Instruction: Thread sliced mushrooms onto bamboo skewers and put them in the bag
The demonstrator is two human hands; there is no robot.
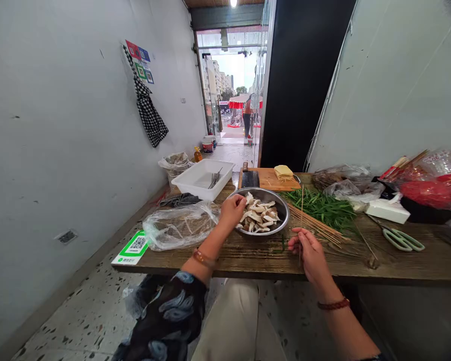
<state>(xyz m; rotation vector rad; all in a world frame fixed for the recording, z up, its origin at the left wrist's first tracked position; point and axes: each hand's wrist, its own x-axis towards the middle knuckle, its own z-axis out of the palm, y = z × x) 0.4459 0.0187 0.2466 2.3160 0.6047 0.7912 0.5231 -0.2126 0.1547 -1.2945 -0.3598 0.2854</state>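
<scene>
A metal bowl (281,219) of sliced mushrooms (258,215) stands on the wooden table (248,255). My left hand (232,210) reaches over the bowl's left rim, fingers curled at the mushroom slices; whether it grips one I cannot tell. My right hand (311,254) rests on the table right of the bowl and pinches a thin bamboo skewer (301,210) held upright. A pile of loose skewers (317,224) lies just beyond that hand, beside green chives (325,206).
A clear plastic bag (176,225) lies left of the bowl, a white tray (203,178) behind it. A cutting board (272,179) with a cleaver and tofu sheets stands at the back. Green scissors (402,240), a tissue box (387,210) and red bags (432,188) sit right.
</scene>
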